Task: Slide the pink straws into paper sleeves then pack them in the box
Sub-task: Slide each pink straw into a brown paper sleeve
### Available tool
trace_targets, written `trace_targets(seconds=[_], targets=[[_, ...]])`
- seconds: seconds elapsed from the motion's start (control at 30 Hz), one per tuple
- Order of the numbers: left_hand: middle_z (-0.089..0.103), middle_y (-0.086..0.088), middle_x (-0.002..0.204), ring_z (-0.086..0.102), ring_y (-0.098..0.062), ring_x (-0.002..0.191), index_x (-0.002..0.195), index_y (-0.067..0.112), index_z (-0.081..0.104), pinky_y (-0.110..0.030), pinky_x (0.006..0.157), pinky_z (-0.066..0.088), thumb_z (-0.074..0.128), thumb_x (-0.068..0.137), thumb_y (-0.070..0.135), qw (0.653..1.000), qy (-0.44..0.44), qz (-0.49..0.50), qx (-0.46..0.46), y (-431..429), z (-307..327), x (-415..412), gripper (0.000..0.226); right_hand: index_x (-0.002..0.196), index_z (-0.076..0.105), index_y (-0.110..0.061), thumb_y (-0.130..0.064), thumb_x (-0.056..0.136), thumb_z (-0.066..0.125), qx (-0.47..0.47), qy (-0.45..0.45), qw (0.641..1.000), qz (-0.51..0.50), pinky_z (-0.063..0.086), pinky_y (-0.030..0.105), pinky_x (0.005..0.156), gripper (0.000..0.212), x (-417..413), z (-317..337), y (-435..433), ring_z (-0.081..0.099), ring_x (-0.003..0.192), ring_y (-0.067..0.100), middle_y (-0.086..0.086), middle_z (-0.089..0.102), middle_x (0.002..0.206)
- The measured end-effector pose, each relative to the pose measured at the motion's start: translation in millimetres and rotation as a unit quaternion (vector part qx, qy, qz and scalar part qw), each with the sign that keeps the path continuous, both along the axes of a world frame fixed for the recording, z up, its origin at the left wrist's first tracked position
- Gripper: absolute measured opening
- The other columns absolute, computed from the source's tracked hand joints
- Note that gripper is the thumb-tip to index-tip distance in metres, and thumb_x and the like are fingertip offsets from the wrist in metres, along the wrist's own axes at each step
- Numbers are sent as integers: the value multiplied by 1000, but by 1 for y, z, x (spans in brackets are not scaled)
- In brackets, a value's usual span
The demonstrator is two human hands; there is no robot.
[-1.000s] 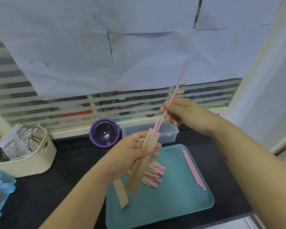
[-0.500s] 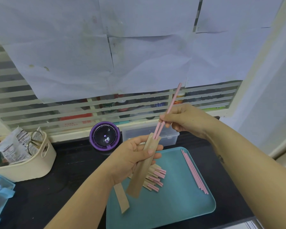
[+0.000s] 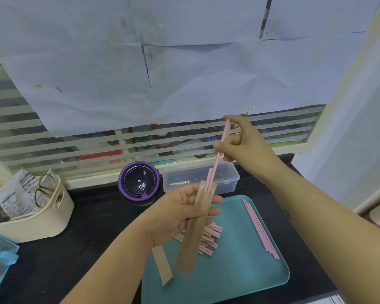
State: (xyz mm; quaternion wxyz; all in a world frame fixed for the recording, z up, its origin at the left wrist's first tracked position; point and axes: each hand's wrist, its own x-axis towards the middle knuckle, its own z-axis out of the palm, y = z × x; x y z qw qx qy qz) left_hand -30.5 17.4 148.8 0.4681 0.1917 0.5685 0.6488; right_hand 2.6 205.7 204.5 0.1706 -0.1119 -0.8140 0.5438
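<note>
Covering most of the far wall, sheets of white paper (image 3: 184,62) hang over a slatted window. Below them runs the black counter (image 3: 53,260), carrying a teal tray (image 3: 239,281) in front of the person. A cream basket (image 3: 42,216) sits at the left with scissors (image 3: 43,189) and packets in it; a purple round gadget (image 3: 139,181) and a clear plastic box (image 3: 201,177) stand by the window sill, the box closed.

Over the tray, the left hand (image 3: 180,213) holds a brown paper sleeve (image 3: 193,233) tilted, mouth upward, its grip pinching the sleeve near the top between thumb and fingers. One pink straw end pokes out of the mouth; beside it a longer pink straw (image 3: 217,159) stands partly in the sleeve, its upper part pinched by the right hand (image 3: 241,141), with the index finger raised to the straw's top end.

On the tray lie a pile of filled sleeves (image 3: 208,240) with pink ends showing, a row of loose pink straws (image 3: 260,229) along the right side, and an empty sleeve (image 3: 162,266) hanging over the left rim.
</note>
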Motion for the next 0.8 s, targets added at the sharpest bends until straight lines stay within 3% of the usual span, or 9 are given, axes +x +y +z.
trace_targets(seconds=[0.13,0.27,0.5,0.67,0.8], targets=[[70,-6,114,69,-20,100,116,16,59,-28,82,57,54,88,-3,1000,3,1,-11,0,-2,-1,35,130,39,-24,-21,82,71,44,-21,999,-7,51,18,70,57,-1,-10,-2,63,61,4,2,69,71],[71,-5,114,69,-19,101,118,17,58,-26,81,57,58,83,1,1000,7,-5,-13,-1,-4,-1,38,131,39,-24,-25,83,71,66,-48,997,-7,45,10,65,58,-2,-16,-5,68,77,18,7,70,79],[70,-5,115,69,-19,99,118,18,57,-30,85,57,61,76,6,1000,-11,-9,1,-1,-6,-1,43,130,42,-24,-32,90,59,104,-69,992,18,45,12,63,44,-1,-26,-11,60,64,2,-1,69,77],[70,-5,114,69,-21,100,117,20,57,-28,79,58,53,87,-8,1000,-10,13,-9,0,-8,-4,42,125,57,-25,-30,95,51,144,-70,987,32,39,5,60,31,1,-30,-12,55,61,-10,-14,64,75],[71,-2,112,68,-20,103,116,20,58,-29,81,58,50,90,-9,1000,-3,17,-21,2,-9,-4,40,123,61,-25,-27,95,51,149,-71,986,29,45,10,66,30,2,-33,-11,57,67,-1,-13,65,78]])
